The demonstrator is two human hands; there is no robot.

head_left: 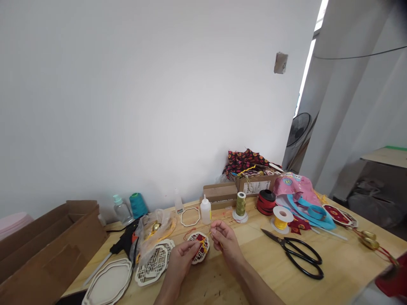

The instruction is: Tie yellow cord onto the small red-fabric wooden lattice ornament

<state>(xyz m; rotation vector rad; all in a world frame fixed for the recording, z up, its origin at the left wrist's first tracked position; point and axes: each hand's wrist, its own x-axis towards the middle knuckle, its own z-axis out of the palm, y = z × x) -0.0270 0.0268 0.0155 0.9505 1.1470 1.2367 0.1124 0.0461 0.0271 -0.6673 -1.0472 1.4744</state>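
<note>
My left hand [182, 259] pinches the left side of a small scalloped ornament [200, 253], which has a pale lattice over red cloth. A knotted yellow cord [202, 242] crosses the front of the ornament, close to my left fingertips. To the right, my right hand [226, 242] is closed with thumb and forefinger together on a thin yellow strand; part of that strand is hidden by the fingers. Under my left forearm lie pale lattice frames [153, 263]. A white squeeze bottle [206, 211] stands just behind the ornament.
Large black scissors [294, 252] lie at right, near a yellow cord spool [282, 217]. Green [241, 204] and red [266, 202] spools stand behind. At left are a glue gun [124, 238], a plastic bag [155, 231], blank panels [110, 281] and a cardboard box [54, 254].
</note>
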